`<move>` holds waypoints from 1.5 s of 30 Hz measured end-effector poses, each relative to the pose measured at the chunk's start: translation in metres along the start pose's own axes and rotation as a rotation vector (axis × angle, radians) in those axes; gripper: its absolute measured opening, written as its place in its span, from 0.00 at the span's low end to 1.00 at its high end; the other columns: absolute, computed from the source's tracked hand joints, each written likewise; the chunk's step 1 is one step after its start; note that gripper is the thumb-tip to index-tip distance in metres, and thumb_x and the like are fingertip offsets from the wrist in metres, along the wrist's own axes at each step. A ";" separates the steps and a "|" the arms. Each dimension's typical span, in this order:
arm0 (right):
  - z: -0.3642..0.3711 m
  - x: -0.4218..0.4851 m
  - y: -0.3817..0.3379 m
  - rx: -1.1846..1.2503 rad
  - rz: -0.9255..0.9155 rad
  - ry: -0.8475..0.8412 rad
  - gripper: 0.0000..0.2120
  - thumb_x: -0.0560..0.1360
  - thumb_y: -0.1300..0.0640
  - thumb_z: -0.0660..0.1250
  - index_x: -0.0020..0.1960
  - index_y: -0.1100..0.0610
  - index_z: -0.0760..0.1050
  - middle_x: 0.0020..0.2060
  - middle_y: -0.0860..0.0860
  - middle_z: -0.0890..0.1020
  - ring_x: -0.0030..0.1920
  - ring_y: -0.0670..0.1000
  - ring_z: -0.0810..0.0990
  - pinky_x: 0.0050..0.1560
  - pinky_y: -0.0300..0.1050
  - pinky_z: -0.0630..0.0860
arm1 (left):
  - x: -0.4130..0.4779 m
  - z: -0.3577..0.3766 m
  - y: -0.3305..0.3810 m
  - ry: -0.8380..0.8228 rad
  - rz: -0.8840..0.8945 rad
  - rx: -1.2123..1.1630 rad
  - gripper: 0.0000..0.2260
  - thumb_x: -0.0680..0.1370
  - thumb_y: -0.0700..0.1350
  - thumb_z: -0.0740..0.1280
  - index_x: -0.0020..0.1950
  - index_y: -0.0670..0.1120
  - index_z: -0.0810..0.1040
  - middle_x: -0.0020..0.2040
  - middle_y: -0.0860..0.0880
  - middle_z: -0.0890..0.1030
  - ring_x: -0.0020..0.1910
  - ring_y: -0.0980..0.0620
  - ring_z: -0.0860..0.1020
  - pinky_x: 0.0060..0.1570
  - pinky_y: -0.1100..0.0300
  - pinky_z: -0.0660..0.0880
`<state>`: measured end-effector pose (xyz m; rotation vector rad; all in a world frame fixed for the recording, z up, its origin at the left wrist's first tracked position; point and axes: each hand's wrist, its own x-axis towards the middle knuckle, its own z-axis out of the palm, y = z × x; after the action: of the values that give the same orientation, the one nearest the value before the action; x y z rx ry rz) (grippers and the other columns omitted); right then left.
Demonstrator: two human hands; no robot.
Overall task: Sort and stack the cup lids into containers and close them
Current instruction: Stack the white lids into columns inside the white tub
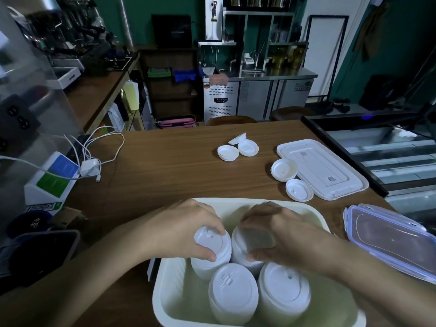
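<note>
here both hands grip lid stacks — left hand (188,228), right hand (280,234), lid stacks (233,293).

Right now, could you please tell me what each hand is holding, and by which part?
The left hand grips one lid stack by its top rim; the right hand grips the neighbouring stack, also round its top.
</note>
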<state>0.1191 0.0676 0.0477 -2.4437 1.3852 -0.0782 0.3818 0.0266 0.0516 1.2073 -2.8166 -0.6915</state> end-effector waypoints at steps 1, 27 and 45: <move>0.001 0.000 -0.002 -0.011 0.008 0.005 0.27 0.75 0.41 0.73 0.72 0.41 0.72 0.69 0.34 0.69 0.71 0.39 0.62 0.63 0.33 0.64 | 0.000 0.001 0.000 0.004 -0.004 0.002 0.22 0.73 0.62 0.78 0.66 0.63 0.80 0.60 0.66 0.78 0.56 0.71 0.71 0.56 0.68 0.72; 0.010 -0.015 0.031 0.043 0.008 0.076 0.26 0.73 0.36 0.73 0.69 0.38 0.72 0.63 0.26 0.61 0.64 0.34 0.69 0.62 0.41 0.75 | 0.014 0.027 0.042 0.187 -0.252 0.123 0.25 0.68 0.73 0.74 0.52 0.57 0.74 0.49 0.58 0.75 0.48 0.56 0.74 0.44 0.59 0.69; -0.060 -0.041 0.097 0.322 0.132 0.468 0.15 0.72 0.48 0.79 0.56 0.42 0.81 0.50 0.41 0.83 0.50 0.46 0.80 0.43 0.38 0.75 | 0.105 -0.032 0.050 0.333 -0.081 -0.021 0.12 0.74 0.64 0.74 0.45 0.57 0.81 0.40 0.60 0.80 0.39 0.63 0.77 0.42 0.57 0.77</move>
<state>0.0046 0.0407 0.0791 -2.1356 1.5650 -0.8198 0.2790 -0.0279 0.0820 1.3017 -2.4955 -0.4696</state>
